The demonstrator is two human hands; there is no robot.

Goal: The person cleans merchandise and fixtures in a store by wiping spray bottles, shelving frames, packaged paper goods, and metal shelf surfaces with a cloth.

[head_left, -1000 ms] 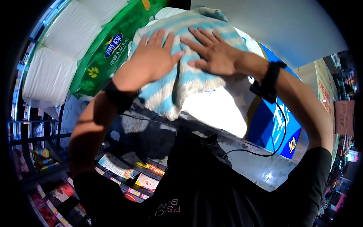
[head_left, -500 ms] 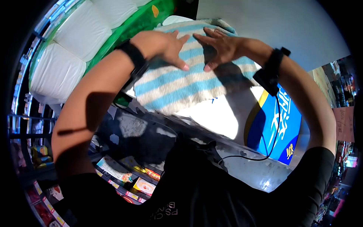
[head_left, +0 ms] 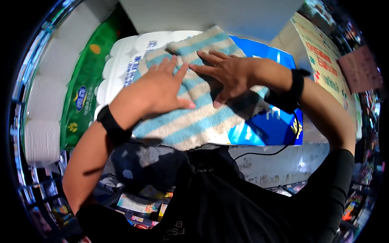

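A towel (head_left: 190, 121) with light blue and grey-beige stripes lies over a white and blue package (head_left: 259, 131), its upper edge folded and creased. My left hand (head_left: 158, 87) rests on the towel's left part, palm down with fingers spread. On the towel's upper right part is my right hand (head_left: 227, 77), also spread and palm down. The two thumbs point toward each other with a small gap between them. Neither hand has its fingers wrapped around anything. Each wrist wears a black band, and a cable hangs from the right one.
Beside the package at the left stands a green package (head_left: 87, 77) next to white wrapped rolls (head_left: 42, 137). A yellowish carton (head_left: 320, 60) and a pink paper sign (head_left: 360, 69) are at the right. Packaged goods (head_left: 135, 203) sit on shelves below.
The view has turned, so the packages appear rotated. The towel has gone from gathered to spread flat to creased at its upper edge. Both hands remain spread over it.
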